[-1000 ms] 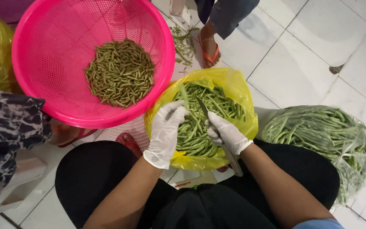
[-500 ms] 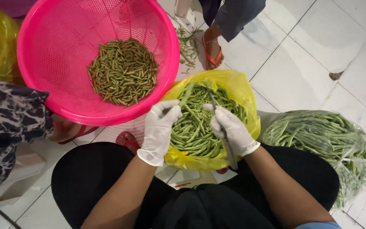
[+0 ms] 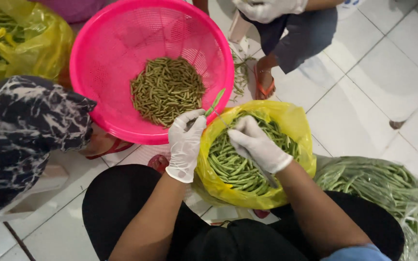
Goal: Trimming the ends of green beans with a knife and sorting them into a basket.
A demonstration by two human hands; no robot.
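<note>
My left hand [image 3: 186, 143], in a white glove, pinches a long green bean [image 3: 215, 102] that points up toward the rim of the pink basket [image 3: 97, 58]. My right hand [image 3: 257, 144], also gloved, is closed around a knife whose handle [image 3: 269, 178] pokes out below the hand; its blade meets the bean. Both hands hover over a yellow plastic bag [image 3: 296, 126] full of whole green beans [image 3: 233, 163] resting on my lap. Cut bean pieces [image 3: 166, 90] lie heaped in the pink basket.
A clear bag of long green beans [image 3: 388, 186] lies at my right on the white tile floor [image 3: 378, 92]. Another yellow bag [image 3: 30, 41] sits top left. A person in a patterned garment [image 3: 20, 140] is at left; another person with a gloved hand [image 3: 264, 9] squats ahead.
My hands have lifted out of the yellow bag, and the left one now holds a single bean up against the blade. The view has shifted so the basket sits further right.
</note>
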